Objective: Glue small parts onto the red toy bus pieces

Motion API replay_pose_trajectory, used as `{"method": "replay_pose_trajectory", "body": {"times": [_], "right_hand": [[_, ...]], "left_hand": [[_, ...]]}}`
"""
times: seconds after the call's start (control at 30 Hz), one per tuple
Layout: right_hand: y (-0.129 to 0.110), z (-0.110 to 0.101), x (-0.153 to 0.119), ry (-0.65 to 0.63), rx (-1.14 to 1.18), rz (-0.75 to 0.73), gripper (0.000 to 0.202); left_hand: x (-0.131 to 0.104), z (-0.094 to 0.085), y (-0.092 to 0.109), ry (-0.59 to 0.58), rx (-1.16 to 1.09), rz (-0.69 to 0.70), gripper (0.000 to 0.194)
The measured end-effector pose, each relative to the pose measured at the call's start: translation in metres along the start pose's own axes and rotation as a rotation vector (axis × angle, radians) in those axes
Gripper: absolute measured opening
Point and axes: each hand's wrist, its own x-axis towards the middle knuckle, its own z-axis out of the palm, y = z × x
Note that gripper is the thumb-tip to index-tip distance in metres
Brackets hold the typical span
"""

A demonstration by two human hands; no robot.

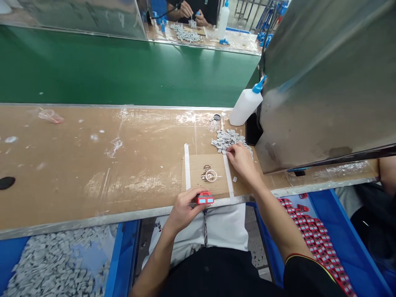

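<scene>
Grip of the left hand [184, 209] pinches the red toy piece [205, 198], at seven o'clock from the small cup [211, 176]. At one o'clock, the right hand [242, 160] meets the grey pieces [228, 139], fingertips seemingly pressed together.

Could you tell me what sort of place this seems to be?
Probably a factory assembly line: a green conveyor belt, a blue bin of matching red pieces, and another person working opposite.
</scene>
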Motion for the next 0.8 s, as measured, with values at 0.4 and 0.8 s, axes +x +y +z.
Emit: {"method": "replay_pose_trajectory", "body": {"times": [0.4,0.8], "right_hand": [[0.005,-0.03,-0.055,-0.003,0.55,0.01,0.006],[-0.039,0.007,-0.121,-0.271,0.922,0.054,0.017]], "left_hand": [[0.0,-0.001,-0.003,-0.049,-0.094,0.103,0.039],[-0.004,-0.002,-0.011,-0.085,-0.124,-0.064,0.024]]}}
